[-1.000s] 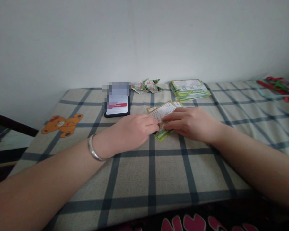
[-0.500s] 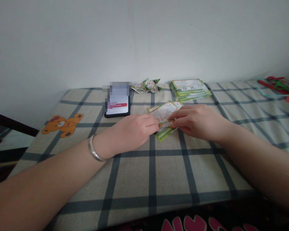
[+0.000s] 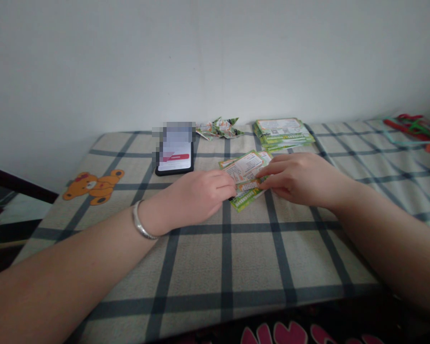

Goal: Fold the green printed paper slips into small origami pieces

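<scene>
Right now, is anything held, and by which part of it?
The left hand touches the printed papers at their left end, the right hand at their right end; gripping or just pressing can't be told.

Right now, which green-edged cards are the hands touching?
The nearer cards, with the left hand and right hand on them; the other stack, near the wall, is untouched.
</scene>
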The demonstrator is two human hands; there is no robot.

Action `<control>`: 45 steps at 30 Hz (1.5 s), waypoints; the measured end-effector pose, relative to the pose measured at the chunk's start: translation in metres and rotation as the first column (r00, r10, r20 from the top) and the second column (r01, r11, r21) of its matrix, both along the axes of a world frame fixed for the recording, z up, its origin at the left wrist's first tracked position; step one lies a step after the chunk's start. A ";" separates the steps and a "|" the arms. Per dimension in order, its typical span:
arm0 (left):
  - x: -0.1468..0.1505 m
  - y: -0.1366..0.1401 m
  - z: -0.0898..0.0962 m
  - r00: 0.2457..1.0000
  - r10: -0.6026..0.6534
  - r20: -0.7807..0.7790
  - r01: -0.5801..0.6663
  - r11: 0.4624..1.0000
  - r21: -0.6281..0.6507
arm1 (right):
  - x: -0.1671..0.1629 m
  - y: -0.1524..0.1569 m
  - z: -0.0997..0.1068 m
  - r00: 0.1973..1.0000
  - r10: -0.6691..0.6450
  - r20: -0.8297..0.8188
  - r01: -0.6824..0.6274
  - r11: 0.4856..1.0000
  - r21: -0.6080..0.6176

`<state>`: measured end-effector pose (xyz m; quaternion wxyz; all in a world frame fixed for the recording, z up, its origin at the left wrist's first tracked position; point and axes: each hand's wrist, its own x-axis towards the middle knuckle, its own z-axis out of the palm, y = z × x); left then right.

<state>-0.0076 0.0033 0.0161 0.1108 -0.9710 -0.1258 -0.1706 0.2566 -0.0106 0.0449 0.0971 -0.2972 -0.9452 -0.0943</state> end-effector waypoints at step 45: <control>-0.005 0.007 -0.012 0.971 0.229 0.068 -0.207 0.949 -0.239 | -0.020 0.008 -0.026 0.960 -0.085 -0.267 0.029 0.978 -0.209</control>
